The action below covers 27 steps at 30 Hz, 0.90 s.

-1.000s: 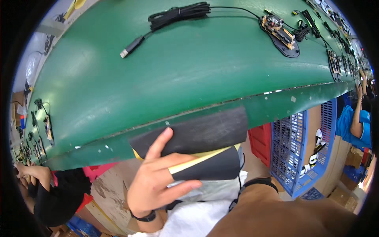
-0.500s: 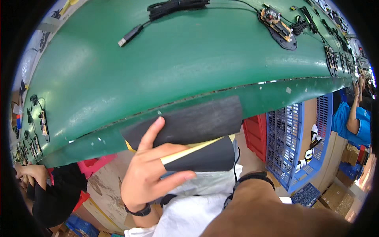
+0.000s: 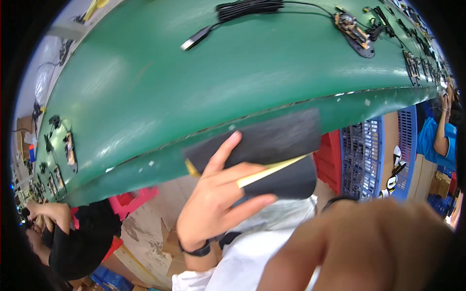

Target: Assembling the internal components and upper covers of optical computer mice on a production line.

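My left hand (image 3: 213, 201), with a dark band at its wrist, grips black sheets (image 3: 272, 138) with yellow edges. A yellow strip divides the upper black part from a lower black part (image 3: 291, 179); I cannot tell whether this is one folded sheet or two. My index finger lies over the upper part, and the thumb runs along the lower one. My right hand (image 3: 359, 247) looms large and blurred at the lower right, close to the camera and apart from the sheets; what its fingertips do is hidden.
Beyond the sheets stretches a green belt-like work surface (image 3: 145, 106). On it lie a coiled black USB cable (image 3: 250, 9) and a connected circuit assembly (image 3: 354, 36). Blue crates (image 3: 361, 150) and a red crate (image 3: 329, 160) stand at right. Co-workers' arms show at both sides.
The view has shifted, so the table and left hand appear further right. My right hand has swung into view, larger and nearer the camera. The left hand keeps its grip.
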Available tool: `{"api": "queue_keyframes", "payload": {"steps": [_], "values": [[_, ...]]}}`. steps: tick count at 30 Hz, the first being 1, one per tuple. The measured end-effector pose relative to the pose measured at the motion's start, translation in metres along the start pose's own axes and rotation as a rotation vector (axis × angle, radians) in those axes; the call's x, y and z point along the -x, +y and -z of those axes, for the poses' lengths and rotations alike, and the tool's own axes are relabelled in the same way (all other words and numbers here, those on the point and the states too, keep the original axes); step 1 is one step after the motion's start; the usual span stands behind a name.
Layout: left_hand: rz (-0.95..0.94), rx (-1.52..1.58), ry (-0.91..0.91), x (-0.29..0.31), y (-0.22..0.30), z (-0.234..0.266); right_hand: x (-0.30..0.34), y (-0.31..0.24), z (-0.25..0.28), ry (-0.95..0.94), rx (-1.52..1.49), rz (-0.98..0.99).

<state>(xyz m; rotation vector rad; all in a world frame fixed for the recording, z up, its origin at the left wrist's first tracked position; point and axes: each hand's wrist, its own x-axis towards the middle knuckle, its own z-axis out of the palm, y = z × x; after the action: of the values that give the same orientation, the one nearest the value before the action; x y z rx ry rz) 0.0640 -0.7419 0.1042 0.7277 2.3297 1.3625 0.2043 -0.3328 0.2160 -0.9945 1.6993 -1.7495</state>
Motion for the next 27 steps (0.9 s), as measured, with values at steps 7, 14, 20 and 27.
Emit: {"api": "queue_keyframes", "payload": {"steps": [7,14,20,27], "values": [[-0.46,0.339,0.221,-0.008,-0.015,-0.022,-0.29,0.076,0.009,-0.112,-0.199,0.335],[-0.313,0.267,0.267,0.011,-0.034,-0.06,-0.432,0.052,-0.02,-0.718,0.805,-0.075],[-0.389,0.194,0.266,0.005,-0.028,-0.056,-0.595,0.141,-0.064,-0.697,1.38,0.187],[-0.404,0.14,0.279,-0.008,-0.027,-0.061,-0.629,0.182,-0.109,-0.68,1.275,0.027]]}}
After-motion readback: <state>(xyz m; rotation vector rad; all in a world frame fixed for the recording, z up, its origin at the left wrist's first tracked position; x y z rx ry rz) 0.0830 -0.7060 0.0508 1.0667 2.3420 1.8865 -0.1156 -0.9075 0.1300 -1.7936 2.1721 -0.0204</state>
